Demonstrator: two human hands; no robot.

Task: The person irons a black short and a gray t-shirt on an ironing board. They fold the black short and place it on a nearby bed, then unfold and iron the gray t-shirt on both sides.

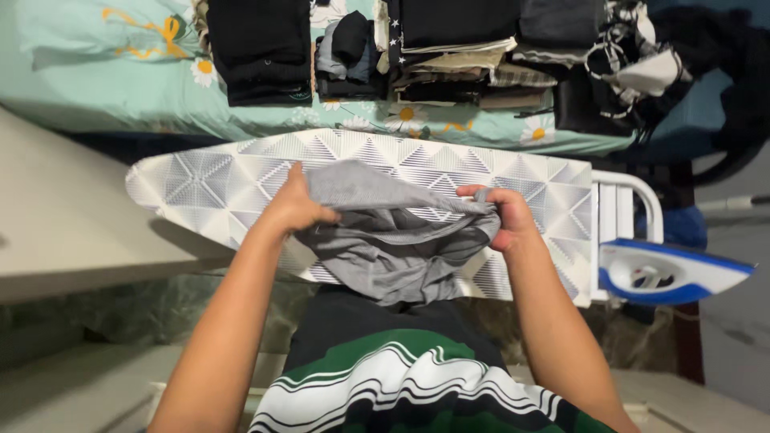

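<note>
Beyond the fingers, the bed [96,96] in its mint daisy sheet carries stacks of folded clothes [457,56]. Under the fingers runs the ironing board [200,184], patterned in grey triangles. Right of them, the blue-and-white iron [670,273] sits on its rest. The grey garment [385,240] lies bunched between both hands: left hand [298,207] and right hand [505,216] each have fingers curled tight, gripping its edge.

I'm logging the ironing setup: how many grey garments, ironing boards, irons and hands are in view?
Grey garment, gripped by left hand and right hand: 1
Ironing board: 1
Blue and white iron: 1
Hands: 2
Total: 5
</note>
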